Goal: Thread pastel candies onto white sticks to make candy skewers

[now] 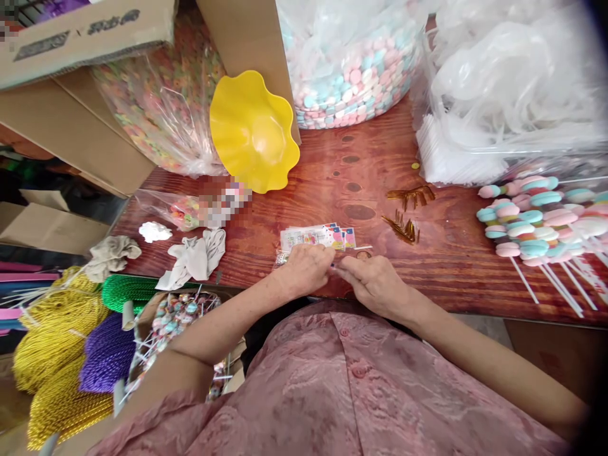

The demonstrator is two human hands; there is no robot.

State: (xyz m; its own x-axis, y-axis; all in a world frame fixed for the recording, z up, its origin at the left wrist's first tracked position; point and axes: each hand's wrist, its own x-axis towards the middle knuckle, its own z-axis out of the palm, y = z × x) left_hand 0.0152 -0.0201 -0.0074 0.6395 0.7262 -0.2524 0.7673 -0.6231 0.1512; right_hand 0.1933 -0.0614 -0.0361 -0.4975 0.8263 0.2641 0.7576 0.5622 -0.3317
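My left hand (308,269) and my right hand (375,278) meet close together over the table's front edge. Both have their fingers pinched closed, and what lies between them is too small and hidden to make out. Just beyond my left hand is a small stack of clear printed packets (304,237) with colourful cards (348,237) at its right end. A short white stick (363,247) lies beyond my right hand. Farther off, two small bunches of gold twist ties (411,196) rest on the wood.
Candy skewers (536,218) lie at right, below a clear tub (513,149) of white sticks and plastic bags. At the back are a bag of pastel candies (351,82), a yellow wavy bowl (256,133) and a cardboard box (85,126). Crumpled gloves (194,256) lie left.
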